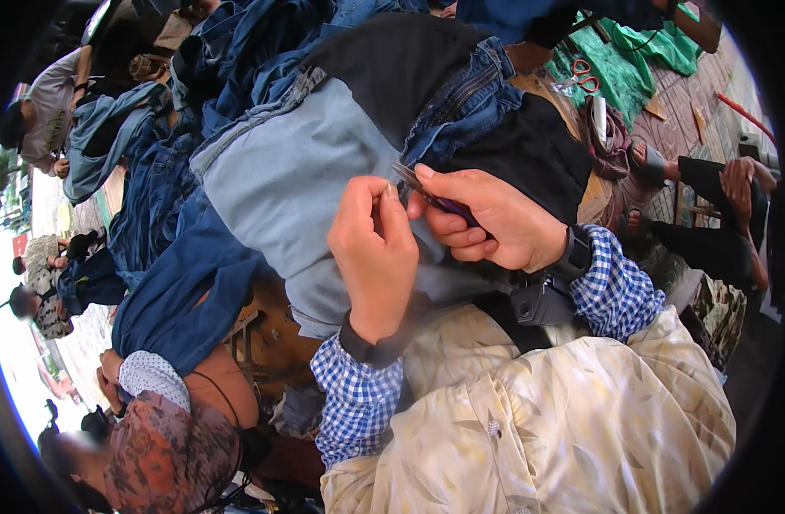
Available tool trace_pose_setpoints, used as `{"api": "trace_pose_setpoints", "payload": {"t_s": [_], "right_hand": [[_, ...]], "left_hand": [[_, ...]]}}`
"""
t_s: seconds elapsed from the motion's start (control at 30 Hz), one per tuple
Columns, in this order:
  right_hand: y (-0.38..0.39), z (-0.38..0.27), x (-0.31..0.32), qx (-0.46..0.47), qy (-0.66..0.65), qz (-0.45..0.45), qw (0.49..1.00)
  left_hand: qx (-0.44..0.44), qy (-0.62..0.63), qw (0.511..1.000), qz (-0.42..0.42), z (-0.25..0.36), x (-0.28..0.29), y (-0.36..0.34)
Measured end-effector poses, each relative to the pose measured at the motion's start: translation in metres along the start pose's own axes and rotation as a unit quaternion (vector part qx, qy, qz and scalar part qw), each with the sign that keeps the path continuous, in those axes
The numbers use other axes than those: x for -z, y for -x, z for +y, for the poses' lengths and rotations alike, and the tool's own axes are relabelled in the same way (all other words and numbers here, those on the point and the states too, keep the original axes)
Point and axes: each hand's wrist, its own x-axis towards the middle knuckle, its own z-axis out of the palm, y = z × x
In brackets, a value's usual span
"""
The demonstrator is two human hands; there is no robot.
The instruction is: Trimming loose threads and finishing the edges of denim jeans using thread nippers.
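In front of me lies a pair of turned-out jeans, with a pale blue denim leg [315,158], black fabric [396,64] and a dark blue zip fly [456,103]. My right hand [495,214] grips small thread snips [450,206] with a dark purple handle, their metal blades pointing up and left. Just left of the blades, my left hand [375,244] is closed in a pinch over the denim. Whatever its fingertips hold is too small to make out. Both hands are nearly touching, above the jeans.
Piled jeans [157,206] spread along the left and back. Red-handled scissors [585,75] lie near green sheeting [615,77] at the far right. A small black camera [538,304] hangs at my right wrist. Other people sit on the left, one in a patterned top [165,445], and on the right.
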Motion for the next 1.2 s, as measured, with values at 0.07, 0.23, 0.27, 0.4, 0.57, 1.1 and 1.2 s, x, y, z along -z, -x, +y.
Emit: {"api": "trace_pose_setpoints", "payload": {"t_s": [0.07, 0.23, 0.27, 0.4, 0.57, 1.1, 1.2], "right_hand": [[0.001, 0.000, 0.001, 0.007, 0.008, 0.005, 1.000], [0.001, 0.002, 0.000, 0.015, 0.026, -0.002, 1.000], [0.001, 0.002, 0.003, 0.019, 0.031, -0.003, 0.999], [0.001, 0.002, 0.006, 0.014, 0.066, 0.004, 0.998], [0.006, 0.006, 0.005, 0.041, 0.124, 0.002, 0.991], [0.027, -0.033, 0.012, 0.411, 0.541, 0.186, 0.710], [0.004, -0.041, 0.017, 0.503, 0.607, 0.169, 0.592]], "left_hand": [[0.000, -0.005, 1.000, -0.004, 0.002, 0.001, 0.001], [0.082, 0.064, 0.994, -0.020, -0.007, 0.015, 0.008], [0.176, 0.178, 0.967, -0.039, 0.007, 0.026, 0.008], [0.224, 0.260, 0.939, 0.037, 0.000, 0.102, 0.040], [0.374, 0.134, 0.917, 0.047, -0.088, 0.185, 0.135], [0.217, -0.277, 0.936, -0.010, 0.003, 0.120, 0.046], [0.032, -0.136, 0.987, -0.076, 0.008, 0.063, 0.008]]}}
